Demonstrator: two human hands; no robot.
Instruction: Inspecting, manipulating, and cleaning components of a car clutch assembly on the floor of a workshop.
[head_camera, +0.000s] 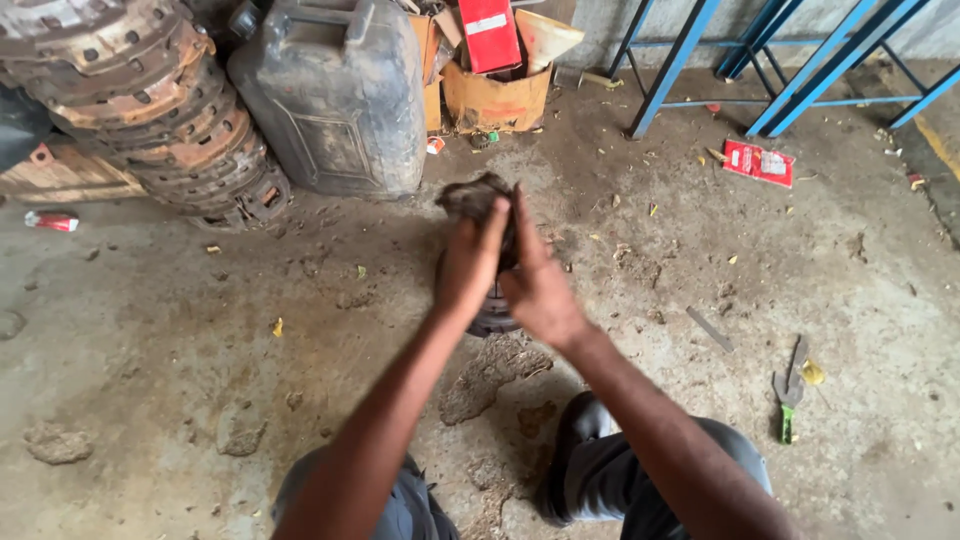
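Knees in grey trousers (640, 470) sit closest to the lens at the bottom edge; the person crouches over a stained concrete floor (150, 330).

Largest items, upper left: a leaning stack of rusty clutch plates (150, 100), and just beside it a dark, grimy jerrycan (335, 95). Behind the can stands a torn cardboard box (495, 95) with a red carton sticking out. Blue metal frame legs (680, 60) cross the upper right.

Centre: both hands are raised together over a dark round metal part (492, 318) resting on the floor. Left hand (470, 262) is closed around a dirty rag (478, 195), fingers curled over it. Right hand (540, 285) presses against the same rag from the other side, fingers extended upward, so the rag is clamped between the two. Round part is mostly hidden behind the hands; cannot tell whether either hand touches it.

Smaller: flat red packet (758, 162) on the floor at right, green-handled pliers (788, 392) lying well apart at lower right, a thin metal strip (709, 329) between them and the hands.

Risk, as a judgement: the rag looks oily, so grip may slip; a greasy part could roll or tip on the uneven, caked floor. Loose debris near the knees could foul cleaned surfaces.
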